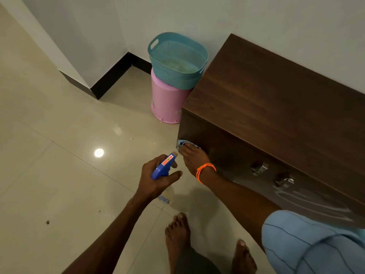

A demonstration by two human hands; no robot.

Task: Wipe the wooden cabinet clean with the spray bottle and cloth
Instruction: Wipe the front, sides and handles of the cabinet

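Head view first: we see our left hand (158, 176) curled around the neck of the spray bottle (163, 168), thumb and fingers wrapped about its blue trigger head, whose nozzle points toward the lower left corner of the cabinet front. The bottle's clear body hangs below our palm and is mostly hidden by it.

Our right hand (192, 158), with an orange cord bracelet (205, 171) at the wrist, presses a light blue cloth (182, 144) flat against the front face of the wooden cabinet (276, 107), close to its left edge. We see the fingers stretched out over the cloth rather than bunched around it; their tips are lost in the shadow of the dark wood.

Two metal handles (259, 167) sit on the cabinet front to the right of our wrist, and pale streaks show on the panel further right. A teal perforated basket (177, 60) rests on top of a pink bin (167, 103), which stands just beside the cabinet's left side, near the wall. Our bare feet (177, 232) stand on the glossy tiled floor (59, 155), where a ceiling light is mirrored.
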